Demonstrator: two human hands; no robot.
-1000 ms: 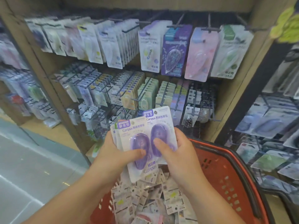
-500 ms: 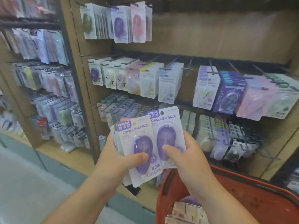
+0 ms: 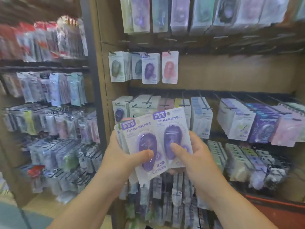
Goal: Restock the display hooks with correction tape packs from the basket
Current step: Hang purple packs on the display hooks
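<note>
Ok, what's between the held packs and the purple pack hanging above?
Head view: above the held packs, a row of stocked hooks, then a strip of bare backboard below the hanging purple pack.

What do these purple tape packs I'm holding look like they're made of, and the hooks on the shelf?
Tape packs: matte white printed card, it seems, with a clear glossy plastic bubble over the purple case; the bubble catches light. Hooks: thin dark rods, probably painted metal wire, though blur leaves that open.
</note>
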